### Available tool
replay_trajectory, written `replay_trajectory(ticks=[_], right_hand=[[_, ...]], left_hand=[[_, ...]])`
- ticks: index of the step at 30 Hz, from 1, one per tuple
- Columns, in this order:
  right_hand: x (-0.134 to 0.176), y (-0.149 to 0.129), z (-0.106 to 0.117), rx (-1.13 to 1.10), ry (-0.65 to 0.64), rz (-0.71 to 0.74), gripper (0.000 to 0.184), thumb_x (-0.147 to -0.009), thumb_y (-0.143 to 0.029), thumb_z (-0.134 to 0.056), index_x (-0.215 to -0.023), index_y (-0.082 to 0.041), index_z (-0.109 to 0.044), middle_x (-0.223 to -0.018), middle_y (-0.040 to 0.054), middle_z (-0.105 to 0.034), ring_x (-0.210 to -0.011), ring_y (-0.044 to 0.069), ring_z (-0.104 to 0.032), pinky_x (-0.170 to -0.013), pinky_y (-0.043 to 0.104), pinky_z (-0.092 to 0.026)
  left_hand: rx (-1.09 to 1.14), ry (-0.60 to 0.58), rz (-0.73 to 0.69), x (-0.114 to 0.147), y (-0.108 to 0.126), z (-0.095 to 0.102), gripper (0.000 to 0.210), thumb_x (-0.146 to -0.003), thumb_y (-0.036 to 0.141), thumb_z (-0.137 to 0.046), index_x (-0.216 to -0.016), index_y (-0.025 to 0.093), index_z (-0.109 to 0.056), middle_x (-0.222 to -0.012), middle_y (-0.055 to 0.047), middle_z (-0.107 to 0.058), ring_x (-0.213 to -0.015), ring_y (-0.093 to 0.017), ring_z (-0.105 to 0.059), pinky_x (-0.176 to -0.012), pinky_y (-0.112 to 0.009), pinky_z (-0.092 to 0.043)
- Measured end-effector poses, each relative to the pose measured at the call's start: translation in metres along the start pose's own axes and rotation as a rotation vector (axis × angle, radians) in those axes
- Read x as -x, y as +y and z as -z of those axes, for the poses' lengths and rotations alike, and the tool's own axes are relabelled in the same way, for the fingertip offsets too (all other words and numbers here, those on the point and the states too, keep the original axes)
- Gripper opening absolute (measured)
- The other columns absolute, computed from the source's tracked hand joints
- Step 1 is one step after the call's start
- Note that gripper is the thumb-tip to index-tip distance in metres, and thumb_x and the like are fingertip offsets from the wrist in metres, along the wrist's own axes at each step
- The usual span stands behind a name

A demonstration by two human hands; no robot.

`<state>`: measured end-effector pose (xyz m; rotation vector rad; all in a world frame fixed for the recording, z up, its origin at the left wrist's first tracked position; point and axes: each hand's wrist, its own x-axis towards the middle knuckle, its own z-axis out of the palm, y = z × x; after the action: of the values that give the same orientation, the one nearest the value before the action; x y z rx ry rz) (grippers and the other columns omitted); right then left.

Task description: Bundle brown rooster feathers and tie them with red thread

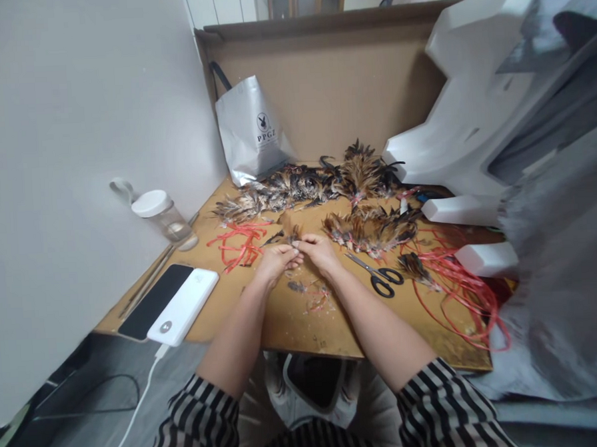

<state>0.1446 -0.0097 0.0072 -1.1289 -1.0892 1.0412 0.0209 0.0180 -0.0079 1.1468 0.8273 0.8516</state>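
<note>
My left hand (pixel 279 260) and my right hand (pixel 318 250) meet over the middle of the table, both with fingers pinched together. Between their fingertips is the base of a small bunch of brown feathers (pixel 289 229), whose tips fan out away from me. Just left of it lie cut red plastic strings (pixel 237 245). To the right of my right hand rest scissors (pixel 378 272) with black handles, blades pointing toward my hands. A row of tied feather bunches (pixel 372 231) lies beyond them. Loose feather scraps (pixel 315 296) are scattered below my hands.
Darker feather bunches (pixel 296 187) line the back, before a silver bag (pixel 251 132) and a cardboard panel (pixel 341 81). A power bank (pixel 183 309), a phone (pixel 155 303) and a bottle (pixel 165 217) are at left. Red string (pixel 462 288) and white foam (pixel 485 259) occupy the right.
</note>
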Motion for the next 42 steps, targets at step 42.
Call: replay_trajectory(ticks=[42], right_hand=[[-0.045, 0.006, 0.006, 0.341, 0.038, 0.190, 0.032, -0.069, -0.027, -0.056, -0.098, -0.015, -0.059, -0.093, 0.0072, -0.063, -0.079, 0.015, -0.058, -0.078, 0.033, -0.044]], left_hand=[[0.278, 0.350, -0.250, -0.003, 0.015, 0.005, 0.029, -0.064, 0.037, -0.066, -0.080, 0.013, -0.064, -0.080, -0.007, -0.066, -0.068, -0.009, -0.057, -0.058, -0.018, -0.040]])
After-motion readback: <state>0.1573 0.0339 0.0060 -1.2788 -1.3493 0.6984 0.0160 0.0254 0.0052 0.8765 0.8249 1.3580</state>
